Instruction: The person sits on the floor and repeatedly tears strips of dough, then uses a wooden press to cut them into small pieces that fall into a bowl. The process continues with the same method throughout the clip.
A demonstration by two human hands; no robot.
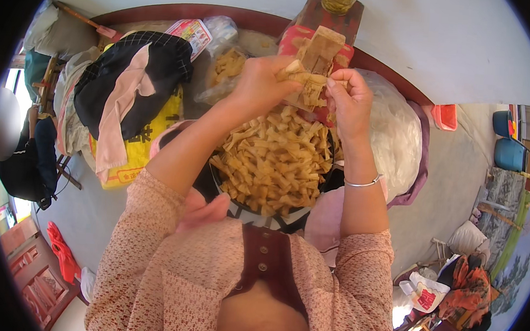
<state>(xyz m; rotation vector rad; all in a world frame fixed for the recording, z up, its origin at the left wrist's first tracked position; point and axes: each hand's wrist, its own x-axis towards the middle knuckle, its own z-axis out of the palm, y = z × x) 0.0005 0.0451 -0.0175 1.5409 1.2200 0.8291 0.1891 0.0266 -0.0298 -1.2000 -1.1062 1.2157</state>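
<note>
Between my two hands is a tan, pliable strip (pixel 310 78) that looks like tofu skin, bunched at its left end. My left hand (pixel 262 85) pinches that bunched end. At the other end, my right hand (pixel 352 104), with a bracelet on its wrist, holds the strip between thumb and fingertips. Just behind and below the strip stands a worn wooden block (pixel 322 47) on a red patterned cloth (pixel 289 41). Under my hands, a round container holds a heap of tan knotted pieces (pixel 277 160). The fingertips partly hide the strip's ends.
A clear bag of tan pieces (pixel 227 66) lies beyond my left forearm. Dark cloth (pixel 137 79) and a pink towel (pixel 122 117) cover a yellow sack (pixel 131 172) at left. White plastic sheeting (pixel 394 137) sits right. Behind is a wooden bench (pixel 349 25) with a jar (pixel 337 0). Another person (pixel 29 157) is far left.
</note>
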